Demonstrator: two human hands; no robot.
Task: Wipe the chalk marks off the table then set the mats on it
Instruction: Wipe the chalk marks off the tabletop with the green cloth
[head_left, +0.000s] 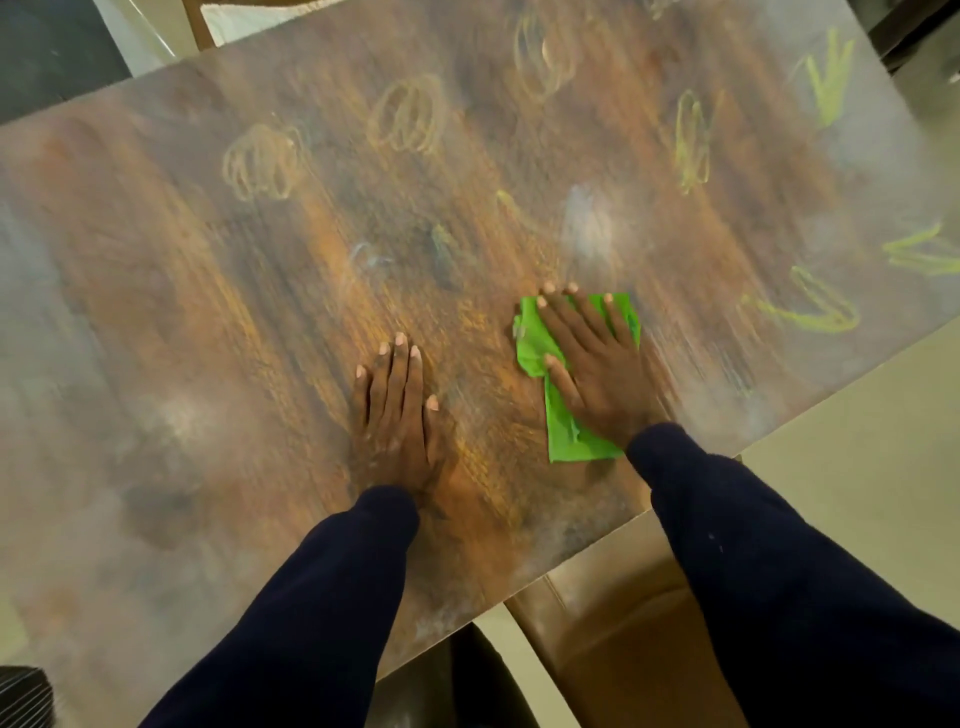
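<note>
head view, somewhat blurred: right hand (592, 364), fingers spread flat, presses green cloth (535, 343) on table (208, 312); left hand (397, 410) flat, fingers straight; chalk marks (693, 140) visible.

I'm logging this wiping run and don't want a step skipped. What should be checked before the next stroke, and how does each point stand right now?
1. Green cloth lies under the right hand, fingers flat on it: ok.
2. Left hand rests flat on the table: ok.
3. Yellow-green chalk marks to the right of the cloth wiped off: not ok.
4. Orange chalk scribbles on the far side wiped off: not ok.
5. Mats within reach for setting down afterwards: cannot tell, none in view.
</note>
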